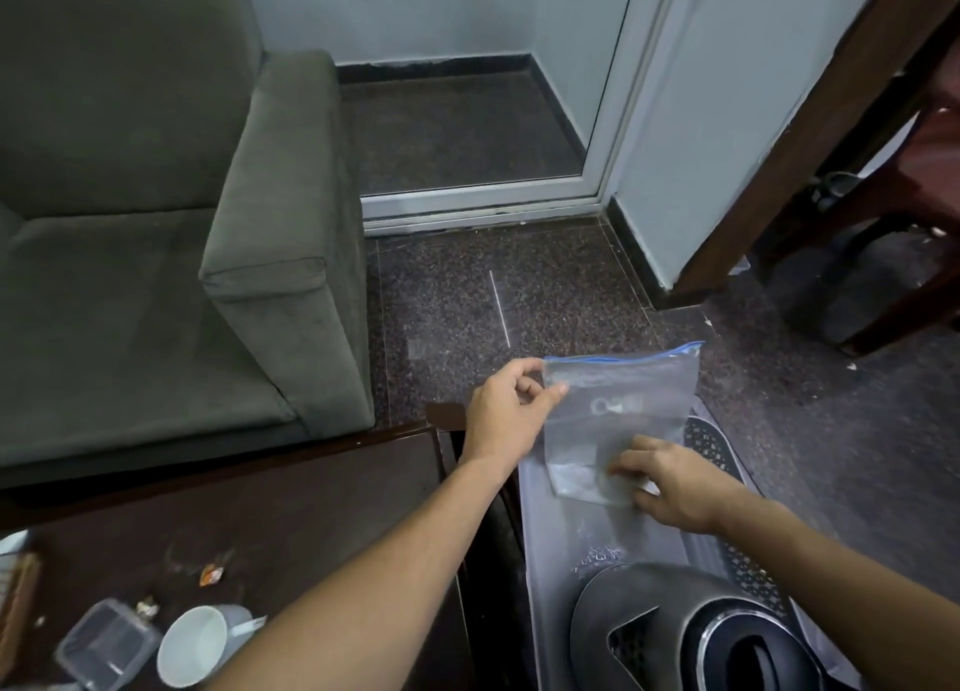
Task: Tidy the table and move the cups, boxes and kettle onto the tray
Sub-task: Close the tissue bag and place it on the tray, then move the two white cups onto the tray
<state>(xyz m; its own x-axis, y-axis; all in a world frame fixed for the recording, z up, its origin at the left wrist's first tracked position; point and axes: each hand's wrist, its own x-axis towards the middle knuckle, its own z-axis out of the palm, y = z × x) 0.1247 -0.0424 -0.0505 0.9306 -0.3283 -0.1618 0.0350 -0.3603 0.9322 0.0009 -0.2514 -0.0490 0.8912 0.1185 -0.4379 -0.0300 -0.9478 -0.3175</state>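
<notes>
— Where are the hands?
— The left hand (506,404) has its grip pinched on the top corner of a clear zip bag (618,420), held over the far end of the grey tray (550,529). The right hand (670,488) presses closed on the bag's lower edge.
— And the rest?
— The kettle (691,633) sits on the tray's near end. A white cup (195,643) and a clear box (106,649) are on the dark table (311,498), left of the tray.
</notes>
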